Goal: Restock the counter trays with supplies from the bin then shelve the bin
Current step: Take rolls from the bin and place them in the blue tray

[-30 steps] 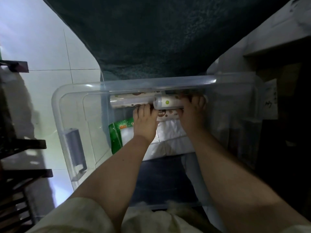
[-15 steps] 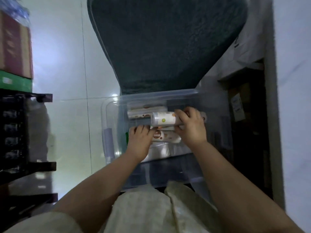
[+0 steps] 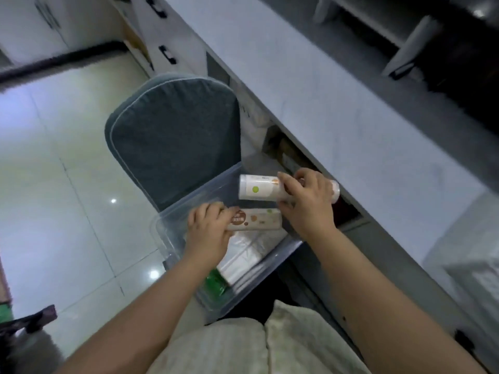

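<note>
A clear plastic bin (image 3: 172, 214) sits on the floor below me, beside the counter. My right hand (image 3: 307, 203) grips a white roll with a green dot (image 3: 259, 188) and holds it above the bin's far side. My left hand (image 3: 209, 233) is closed on a slimmer white roll with brown and orange dots (image 3: 256, 222), just over the bin. Inside the bin lie white plastic packs (image 3: 243, 255) and a green packet (image 3: 216, 283).
A pale grey counter (image 3: 337, 109) runs along the right with white trays (image 3: 469, 271) on it. A dark teal floor mat (image 3: 175, 136) lies beyond the bin. Open shelf space (image 3: 286, 149) shows under the counter. Glossy floor tiles (image 3: 54, 184) spread to the left.
Both hands have lifted their rolls up out of the bin. My head has risen and turned, so the counter top and its trays have come into view.
</note>
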Available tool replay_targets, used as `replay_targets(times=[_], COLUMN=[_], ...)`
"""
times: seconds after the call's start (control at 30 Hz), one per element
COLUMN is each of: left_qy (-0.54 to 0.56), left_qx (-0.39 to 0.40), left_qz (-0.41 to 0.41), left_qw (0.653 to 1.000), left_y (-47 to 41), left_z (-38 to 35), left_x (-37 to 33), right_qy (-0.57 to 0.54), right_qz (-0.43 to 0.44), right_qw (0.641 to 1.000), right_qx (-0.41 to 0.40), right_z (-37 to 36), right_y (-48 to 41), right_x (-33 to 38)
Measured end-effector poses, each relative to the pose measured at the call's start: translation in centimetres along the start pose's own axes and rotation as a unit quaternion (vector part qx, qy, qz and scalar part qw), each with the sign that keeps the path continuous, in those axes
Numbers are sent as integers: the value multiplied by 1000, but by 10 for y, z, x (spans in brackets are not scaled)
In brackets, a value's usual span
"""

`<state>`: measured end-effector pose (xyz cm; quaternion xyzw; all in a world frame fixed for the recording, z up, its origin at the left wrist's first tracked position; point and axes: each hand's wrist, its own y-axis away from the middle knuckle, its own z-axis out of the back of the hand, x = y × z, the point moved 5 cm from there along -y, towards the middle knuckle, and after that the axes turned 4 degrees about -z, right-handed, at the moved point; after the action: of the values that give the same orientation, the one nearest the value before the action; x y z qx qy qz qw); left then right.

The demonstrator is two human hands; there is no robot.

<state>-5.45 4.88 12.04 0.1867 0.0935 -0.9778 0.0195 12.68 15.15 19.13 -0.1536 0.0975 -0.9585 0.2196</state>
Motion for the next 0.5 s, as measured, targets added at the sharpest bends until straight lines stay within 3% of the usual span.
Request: replay_targets(times=[0.27, 0.5], left_qy=[6, 59], left_qx=[-52, -62], left_qz=[-194, -335], left_qw=[980, 938], left_y=[-49, -42], left_z=[48, 42], left_x=[-139, -318], right_qy=[50, 112], right_qz=[-103, -218], right_qw=[979, 937], right_qx=[-171, -247], right_z=[152, 264], right_y=[65, 177], right_x=[-70, -163])
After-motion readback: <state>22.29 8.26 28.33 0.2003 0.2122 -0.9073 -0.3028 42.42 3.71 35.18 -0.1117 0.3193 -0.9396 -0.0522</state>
